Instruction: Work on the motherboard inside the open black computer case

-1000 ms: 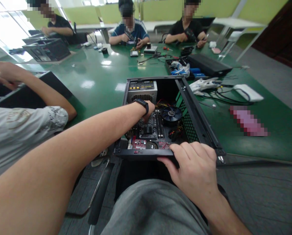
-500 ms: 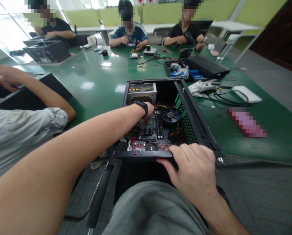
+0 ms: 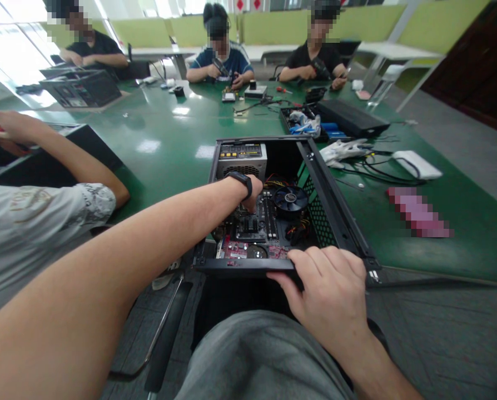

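Note:
An open black computer case lies on its side at the table's near edge, partly over my lap. My right hand is closed round its near rim, thumb below and fingers on top. Reaching into the case from the left, my left hand points down at the motherboard; its fingers are mostly hidden, and so is anything in them. A black fan sits just right of that hand. Behind it is the silver power supply, and a red circuit board lies along the near side.
At left, a co-worker's arm reaches over another case. Several people sit across the green table. To the right lie white gloves, black cables, a white box and a blurred pink item.
The view has shifted slightly. My left hand stays over the motherboard, its fingers showing a little differently. The right hand keeps its hold on the case rim.

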`<state>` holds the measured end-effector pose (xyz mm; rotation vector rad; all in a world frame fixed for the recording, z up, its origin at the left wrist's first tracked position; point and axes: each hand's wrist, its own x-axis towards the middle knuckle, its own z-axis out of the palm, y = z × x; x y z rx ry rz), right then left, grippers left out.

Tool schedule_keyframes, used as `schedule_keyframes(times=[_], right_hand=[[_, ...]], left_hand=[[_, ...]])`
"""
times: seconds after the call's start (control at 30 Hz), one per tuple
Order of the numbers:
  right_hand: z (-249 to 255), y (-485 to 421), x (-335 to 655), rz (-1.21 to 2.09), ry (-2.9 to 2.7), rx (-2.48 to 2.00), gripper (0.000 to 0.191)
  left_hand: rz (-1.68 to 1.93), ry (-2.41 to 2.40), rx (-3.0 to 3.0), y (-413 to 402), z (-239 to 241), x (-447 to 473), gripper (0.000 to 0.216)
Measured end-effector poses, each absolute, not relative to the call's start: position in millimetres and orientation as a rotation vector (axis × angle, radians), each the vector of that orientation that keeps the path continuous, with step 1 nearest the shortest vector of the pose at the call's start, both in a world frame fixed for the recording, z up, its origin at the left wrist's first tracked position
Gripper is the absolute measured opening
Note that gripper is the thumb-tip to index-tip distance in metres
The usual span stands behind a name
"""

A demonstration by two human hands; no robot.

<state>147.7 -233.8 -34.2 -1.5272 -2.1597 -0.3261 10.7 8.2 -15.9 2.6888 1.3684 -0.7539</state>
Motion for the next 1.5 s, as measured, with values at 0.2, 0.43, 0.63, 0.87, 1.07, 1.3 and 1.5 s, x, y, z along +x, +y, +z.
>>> schedule_keyframes(times=[0.2,0.43,0.63,0.87,1.07,1.3,1.5], right_hand=[[-33,-223,150,-0.307,-2.166,-1.541,0.025],[-28,-143,162,-0.396,-2.237,-1.580,0.033],[-28,-45,163,-0.475,-2.234,-1.627,0.040],[-19,71,150,-0.498,-2.222,-1.753,0.045],[-11,126,143,-0.526,-2.209,-1.811,0.042],[-10,123,144,-0.530,-2.269,-1.782,0.041],[-18,58,139,-0.527,-2.258,-1.715,0.041]], left_hand=[[-0.523,1.353,2.753,12,-5,6,0.051],[-0.032,1.518,2.766,41,40,-16,0.041],[0.309,1.640,2.674,55,76,-44,0.035],[0.547,1.745,2.564,57,80,-64,0.028],[0.597,1.733,2.534,52,71,-77,0.027],[0.646,1.749,2.484,51,67,-83,0.028],[0.615,1.707,2.576,50,80,-72,0.030]])
